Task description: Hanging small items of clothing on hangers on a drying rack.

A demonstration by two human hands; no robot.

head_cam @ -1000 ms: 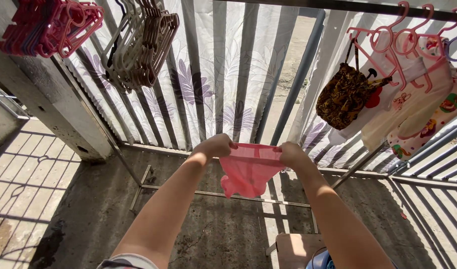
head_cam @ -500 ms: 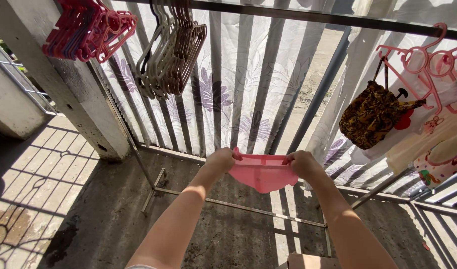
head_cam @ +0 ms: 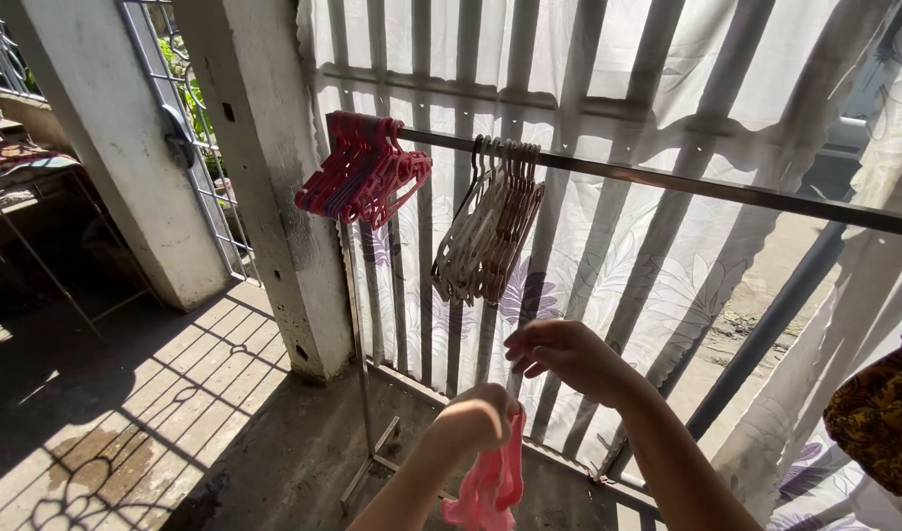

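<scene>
My left hand [head_cam: 477, 417] is closed around a small pink garment [head_cam: 489, 484] that dangles below it, low in the middle of the view. My right hand [head_cam: 559, 352] is raised just above and to the right, fingers loosely curled and holding nothing. It is nearest the bunch of beige hangers [head_cam: 488, 224] that hang on the metal rail [head_cam: 726, 189]. A bunch of pink hangers [head_cam: 362, 177] hangs at the rail's left end.
A white leaf-patterned sheet [head_cam: 648, 265] covers the barred fence behind the rail. A concrete pillar [head_cam: 259, 167] stands at the left, with a tiled floor [head_cam: 146, 393] beside it. A leopard-print bag [head_cam: 884, 418] hangs at the right edge.
My right hand let go of the pink garment and rose toward the hangers. The left hand now holds the garment bunched and hanging. The view swung up and left.
</scene>
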